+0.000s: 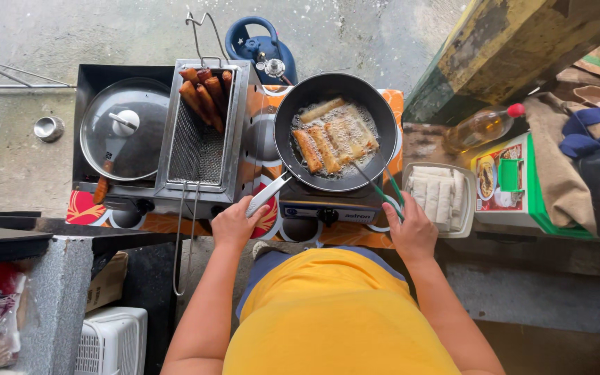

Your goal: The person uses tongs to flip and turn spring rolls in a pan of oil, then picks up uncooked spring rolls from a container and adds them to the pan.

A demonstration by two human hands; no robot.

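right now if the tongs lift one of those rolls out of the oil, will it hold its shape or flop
The rolls look straight and golden in the frying pan, so one would probably stay fairly stiff. Bubbling oil suggests a slick surface that might slip from the tongs in the right hand. The crust may crack if pinched hard.

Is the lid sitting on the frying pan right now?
No, the frying pan is uncovered with rolls frying in oil, while the lid rests far left, beside the wire basket.
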